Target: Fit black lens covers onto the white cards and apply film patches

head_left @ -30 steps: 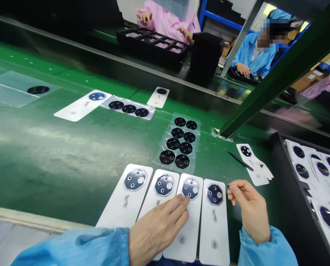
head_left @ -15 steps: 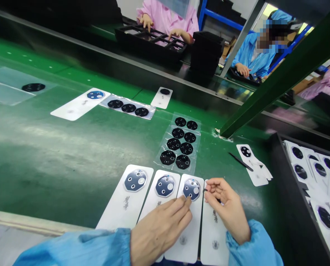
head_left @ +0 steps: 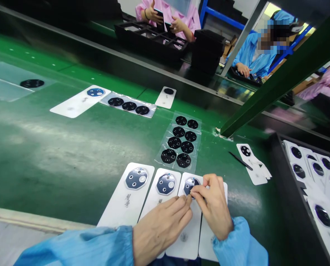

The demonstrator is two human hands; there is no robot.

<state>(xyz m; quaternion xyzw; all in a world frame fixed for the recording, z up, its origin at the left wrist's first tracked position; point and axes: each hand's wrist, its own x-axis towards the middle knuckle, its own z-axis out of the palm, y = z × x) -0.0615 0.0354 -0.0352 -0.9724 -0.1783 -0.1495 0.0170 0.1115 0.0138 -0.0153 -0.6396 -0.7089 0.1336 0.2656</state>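
Several white phone back covers lie side by side at the near edge of the green belt. My left hand (head_left: 161, 227) rests flat on the second and third cover (head_left: 185, 236), fingers stretched, fingertips just below the third cover's octagonal camera piece (head_left: 189, 183). My right hand (head_left: 213, 205) lies over the fourth cover (head_left: 224, 190), its thumb and forefinger pinched at the right edge of that camera piece. What the pinch holds is too small to make out. The leftmost cover (head_left: 128, 197) and the second cover's lens piece (head_left: 165, 183) lie untouched.
A clear sheet of black octagonal lens pieces (head_left: 181, 142) lies just beyond the covers. Black tweezers (head_left: 240, 160) and small white liners (head_left: 253, 164) lie to the right. A black tray (head_left: 285, 192) of covers stands at the right. Another cover (head_left: 78, 101) and lens strip (head_left: 128, 106) lie farther back. Other workers sit across the belt.
My right hand has moved left from beside the fourth cover, across it, to pinch at the third cover's camera piece. My left hand has stayed put.
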